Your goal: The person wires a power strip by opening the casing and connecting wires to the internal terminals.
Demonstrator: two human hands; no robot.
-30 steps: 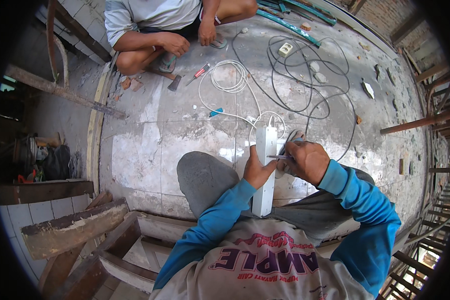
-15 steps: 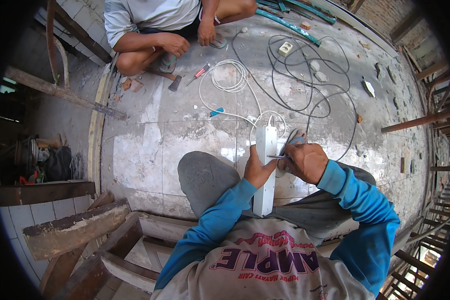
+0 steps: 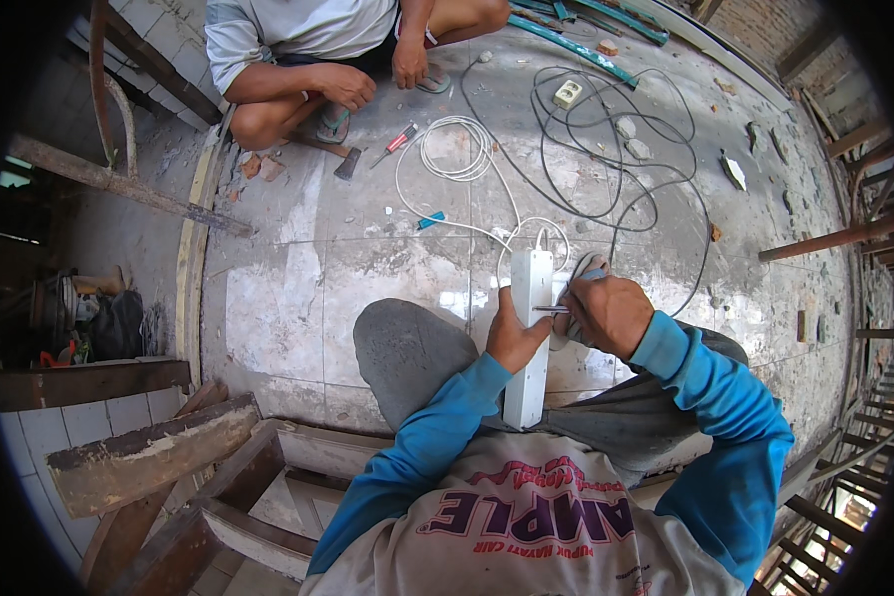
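Observation:
My left hand [image 3: 515, 336] is closed around a long white power strip [image 3: 526, 392], which stands lengthwise between my bent knees with its long narrow face up. A white cord leaves the strip's far end. In my right hand [image 3: 611, 313] I grip a screwdriver [image 3: 550, 309]; its thin metal shaft points left, with the tip against the strip beside my left thumb. The fingers hide its handle. Beyond the strip lies a coil of white cable [image 3: 457, 149], and a small blue object [image 3: 431, 220] rests near that cable.
Across from me a person [image 3: 318, 60] squats, hands at the knees. Near them lie a hatchet [image 3: 347, 164] and a red-handled screwdriver [image 3: 399, 139]. Tangled black cable [image 3: 621, 189] with a socket block [image 3: 567, 94] spreads at far right. Wooden framing [image 3: 154, 447] stands at near left.
My right hand has shifted and turned slightly around the screwdriver, whose tip stays at the strip. My left hand keeps its hold, and the other person has barely moved.

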